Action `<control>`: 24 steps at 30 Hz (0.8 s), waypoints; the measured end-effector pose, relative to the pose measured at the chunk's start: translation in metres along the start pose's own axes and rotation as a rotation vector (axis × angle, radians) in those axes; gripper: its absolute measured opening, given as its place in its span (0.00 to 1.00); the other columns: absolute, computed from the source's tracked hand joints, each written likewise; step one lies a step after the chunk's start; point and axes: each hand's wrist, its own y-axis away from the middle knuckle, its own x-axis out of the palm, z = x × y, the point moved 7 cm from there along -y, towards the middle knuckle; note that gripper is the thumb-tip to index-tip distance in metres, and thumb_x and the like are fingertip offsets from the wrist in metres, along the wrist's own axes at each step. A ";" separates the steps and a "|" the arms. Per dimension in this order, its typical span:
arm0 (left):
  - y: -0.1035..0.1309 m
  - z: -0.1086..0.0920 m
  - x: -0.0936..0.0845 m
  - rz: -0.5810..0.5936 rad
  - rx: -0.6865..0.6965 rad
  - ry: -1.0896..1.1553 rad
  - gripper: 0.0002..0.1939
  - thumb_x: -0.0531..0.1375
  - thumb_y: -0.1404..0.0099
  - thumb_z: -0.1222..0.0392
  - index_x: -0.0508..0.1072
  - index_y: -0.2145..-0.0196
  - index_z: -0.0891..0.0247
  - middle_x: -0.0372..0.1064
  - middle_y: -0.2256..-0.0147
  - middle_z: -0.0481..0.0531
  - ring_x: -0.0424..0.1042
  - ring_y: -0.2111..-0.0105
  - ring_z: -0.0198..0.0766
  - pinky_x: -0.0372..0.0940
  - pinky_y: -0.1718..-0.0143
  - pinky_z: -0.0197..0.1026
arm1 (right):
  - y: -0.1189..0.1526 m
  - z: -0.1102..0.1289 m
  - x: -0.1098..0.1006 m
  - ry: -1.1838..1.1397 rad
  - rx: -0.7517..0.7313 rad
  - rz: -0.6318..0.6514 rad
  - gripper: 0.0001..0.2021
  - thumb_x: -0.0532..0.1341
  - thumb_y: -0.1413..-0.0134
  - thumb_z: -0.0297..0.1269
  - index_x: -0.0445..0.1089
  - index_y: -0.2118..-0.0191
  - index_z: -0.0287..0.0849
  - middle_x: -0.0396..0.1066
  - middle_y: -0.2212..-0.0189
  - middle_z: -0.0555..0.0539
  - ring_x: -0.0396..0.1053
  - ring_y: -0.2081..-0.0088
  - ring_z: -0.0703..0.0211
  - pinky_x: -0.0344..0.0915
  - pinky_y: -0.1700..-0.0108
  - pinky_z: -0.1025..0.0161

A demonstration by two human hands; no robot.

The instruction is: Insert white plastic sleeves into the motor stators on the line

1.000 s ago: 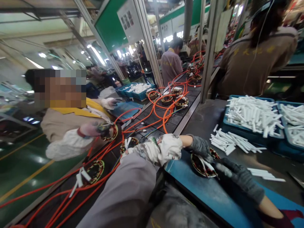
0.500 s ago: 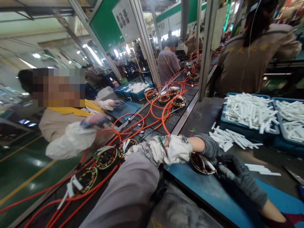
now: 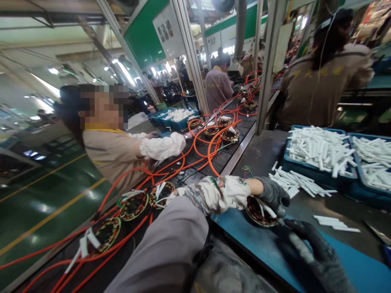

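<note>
In the head view a stator point(image 3: 259, 219), a ring with dark red windings, rests on a blue mat point(image 3: 238, 232). A white tube point(image 3: 270, 211) lies inside its ring. My left hand point(image 3: 273, 193), in a grey knitted glove, curls over the far right rim and grips the stator; its fingertips are partly hidden. My right hand point(image 3: 317, 250), gloved in dark grey, is just right of the stator, apart from it. Its thumb and forefinger are spread with nothing visible between them.
Loose white tubes point(image 3: 301, 182) lie before a blue bin point(image 3: 319, 156) heaped with more. Several other tubes point(image 3: 336, 223) and scissors point(image 3: 378, 234) lie at right. Left, a conveyor point(image 3: 198, 173) carries stators and orange cables point(image 3: 210, 152); a co-worker point(image 3: 116, 150) reaches over it.
My right hand has drawn back to the right and down, away from the stator. My left hand stays at the rim. The co-worker's arm has reached forward across the conveyor.
</note>
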 end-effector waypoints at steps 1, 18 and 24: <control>-0.004 0.003 0.002 0.033 0.029 0.000 0.23 0.68 0.40 0.54 0.76 0.48 0.62 0.76 0.48 0.50 0.74 0.49 0.40 0.67 0.51 0.35 | 0.001 0.002 0.003 0.008 -0.051 -0.006 0.14 0.56 0.39 0.50 0.76 0.58 0.53 0.79 0.56 0.46 0.78 0.54 0.47 0.77 0.52 0.52; 0.044 -0.005 0.027 -0.120 0.215 -0.424 0.25 0.54 0.27 0.54 0.69 0.38 0.66 0.61 0.35 0.57 0.62 0.36 0.44 0.55 0.35 0.38 | -0.050 0.001 0.013 -0.212 0.188 0.124 0.21 0.58 0.44 0.59 0.79 0.59 0.50 0.81 0.59 0.46 0.79 0.57 0.45 0.78 0.55 0.54; 0.042 0.012 0.023 -0.142 0.292 -0.101 0.22 0.56 0.28 0.58 0.72 0.42 0.73 0.63 0.37 0.59 0.67 0.39 0.40 0.55 0.36 0.34 | -0.070 0.003 0.006 -0.030 0.076 0.215 0.29 0.54 0.46 0.66 0.81 0.63 0.46 0.81 0.61 0.38 0.80 0.60 0.39 0.78 0.55 0.47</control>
